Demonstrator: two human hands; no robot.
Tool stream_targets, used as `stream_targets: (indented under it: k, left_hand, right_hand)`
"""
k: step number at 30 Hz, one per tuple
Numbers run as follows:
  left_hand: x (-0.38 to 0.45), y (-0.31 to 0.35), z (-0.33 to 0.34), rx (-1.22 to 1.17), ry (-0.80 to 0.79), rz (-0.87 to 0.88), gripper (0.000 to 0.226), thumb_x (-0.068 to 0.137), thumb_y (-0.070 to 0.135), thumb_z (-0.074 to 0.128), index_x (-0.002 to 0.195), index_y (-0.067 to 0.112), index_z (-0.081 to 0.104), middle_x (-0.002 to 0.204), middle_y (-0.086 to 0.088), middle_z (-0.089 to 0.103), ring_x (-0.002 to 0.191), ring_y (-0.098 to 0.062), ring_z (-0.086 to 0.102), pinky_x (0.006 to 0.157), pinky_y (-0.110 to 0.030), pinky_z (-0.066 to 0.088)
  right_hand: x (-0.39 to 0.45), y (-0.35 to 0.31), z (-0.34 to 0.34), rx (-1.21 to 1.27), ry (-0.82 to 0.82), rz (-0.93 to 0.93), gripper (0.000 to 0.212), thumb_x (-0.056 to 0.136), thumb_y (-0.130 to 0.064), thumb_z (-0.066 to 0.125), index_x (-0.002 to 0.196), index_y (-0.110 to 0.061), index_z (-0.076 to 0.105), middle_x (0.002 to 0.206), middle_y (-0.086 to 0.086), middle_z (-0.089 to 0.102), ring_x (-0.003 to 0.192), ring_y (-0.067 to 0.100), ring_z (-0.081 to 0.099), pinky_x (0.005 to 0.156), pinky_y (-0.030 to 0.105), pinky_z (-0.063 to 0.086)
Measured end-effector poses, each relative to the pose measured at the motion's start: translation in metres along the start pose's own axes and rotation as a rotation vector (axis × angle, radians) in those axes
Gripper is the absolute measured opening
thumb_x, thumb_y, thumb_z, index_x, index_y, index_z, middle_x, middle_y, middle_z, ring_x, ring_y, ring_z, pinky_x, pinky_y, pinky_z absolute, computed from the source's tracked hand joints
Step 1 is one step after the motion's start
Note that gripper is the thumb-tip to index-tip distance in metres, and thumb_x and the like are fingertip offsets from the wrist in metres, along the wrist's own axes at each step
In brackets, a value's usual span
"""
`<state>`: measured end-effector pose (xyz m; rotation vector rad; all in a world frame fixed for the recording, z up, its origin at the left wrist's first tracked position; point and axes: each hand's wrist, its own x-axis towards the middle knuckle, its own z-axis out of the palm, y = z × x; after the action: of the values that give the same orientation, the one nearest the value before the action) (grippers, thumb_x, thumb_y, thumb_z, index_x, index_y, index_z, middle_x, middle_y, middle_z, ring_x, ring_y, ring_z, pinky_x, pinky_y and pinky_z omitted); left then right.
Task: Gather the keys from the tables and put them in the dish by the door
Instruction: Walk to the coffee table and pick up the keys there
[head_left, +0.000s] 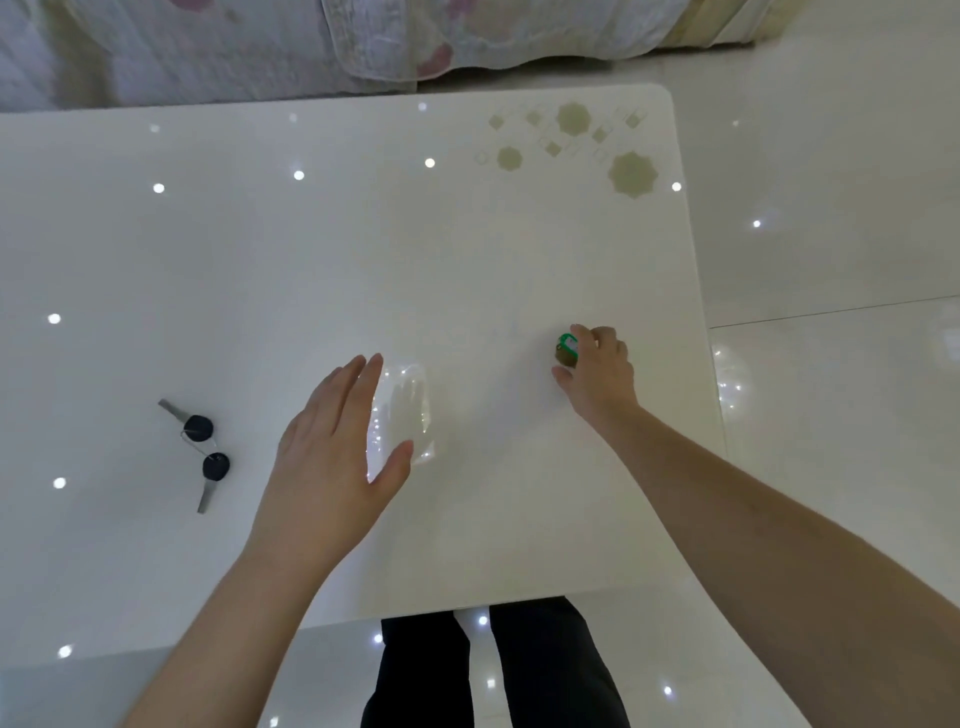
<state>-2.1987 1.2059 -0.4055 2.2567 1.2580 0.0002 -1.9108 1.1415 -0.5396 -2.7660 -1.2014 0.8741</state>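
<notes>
No dish or other container showed in the view; the right hand (597, 371) had its fingers curled around a small green-tagged key fob (566, 351) at the desk (260, 249) surface, while the left hand (332, 457) hovered flat with fingers spread and held nothing. A pair of black-headed keys (200, 452) on one ring lay on the glossy white desk well to the left of the left hand, with nothing between them. Beyond both hands a quilted bed cover (311, 47) edged the desk, shiny floor tiles (831, 234) lay right of the right hand, and dark trouser legs (493, 670) stood below the desk's near edge.
</notes>
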Motion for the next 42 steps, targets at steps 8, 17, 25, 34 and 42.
stream_targets:
  k: [8,17,25,34,42]
  left_hand:
    - [-0.006,-0.007,0.006,0.000,-0.009,-0.020,0.075,0.086,0.031,0.065,0.149,0.015,0.029,0.153,-0.008,0.036,0.140,-0.025,0.034,0.108,-0.047,0.036]
    - [-0.017,-0.002,0.006,-0.009,-0.009,-0.028,0.075,0.087,0.033,0.063,0.150,0.017,0.027,0.154,-0.006,0.033,0.141,-0.023,0.032,0.110,-0.044,0.034]
    - [-0.042,0.001,0.000,-0.054,0.015,-0.066,0.071,0.088,0.027,0.063,0.149,0.017,0.030,0.154,-0.006,0.034,0.140,-0.022,0.034,0.109,-0.040,0.032]
    - [-0.064,0.011,-0.016,-0.108,0.059,-0.134,0.067,0.089,0.019,0.061,0.149,0.018,0.031,0.154,-0.005,0.034,0.140,-0.020,0.033,0.109,-0.034,0.027]
    - [-0.092,0.012,-0.025,-0.153,0.086,-0.235,0.063,0.089,0.014,0.058,0.148,0.018,0.034,0.154,-0.003,0.033,0.141,-0.020,0.031,0.111,-0.037,0.029]
  right_hand:
    - [0.007,-0.001,0.010,-0.052,0.034,-0.003,0.031,0.092,-0.022,0.060,0.117,-0.005,0.051,0.119,0.017,0.052,0.108,0.034,0.049,0.084,0.040,0.039]
    - [-0.010,0.000,0.008,0.466,-0.087,0.095,0.013,0.096,-0.020,0.055,0.103,-0.011,0.061,0.095,0.008,0.068,0.088,0.028,0.066,0.061,0.029,0.043]
    - [-0.060,-0.026,-0.012,0.714,-0.029,-0.050,0.024,0.094,-0.036,0.054,0.079,-0.019,0.062,0.098,0.003,0.058,0.079,0.000,0.057,0.063,0.008,0.039]
    - [-0.107,-0.053,-0.058,1.272,-0.149,-0.085,0.034,0.089,-0.041,0.055,0.086,-0.014,0.076,0.097,0.010,0.075,0.102,0.025,0.068,0.097,0.035,0.049]
    - [-0.124,-0.072,-0.076,0.666,-0.251,-0.366,0.032,0.095,-0.055,0.035,0.103,-0.037,0.061,0.081,-0.001,0.075,0.077,0.013,0.071,0.075,0.035,0.053]
